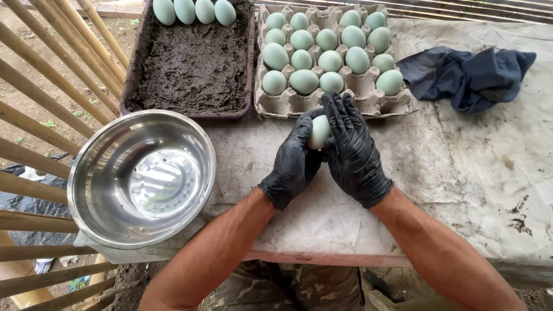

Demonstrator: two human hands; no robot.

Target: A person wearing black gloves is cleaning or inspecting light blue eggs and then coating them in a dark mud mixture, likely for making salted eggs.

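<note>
1. My left hand (294,161) and right hand (351,147), both in black gloves, are closed together around one pale green egg (318,131), held just above the surface (461,173) in front of the egg carton (288,103).
2. I judge I'm at the handling step: egg out of the carton, not yet in the mud tray (190,69).
3. Next calls for a gentle grip while carrying it left, clear of the steel bowl (141,178).

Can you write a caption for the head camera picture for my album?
Two black-gloved hands, left hand and right hand, cup a pale green egg beside a full egg tray.
</note>
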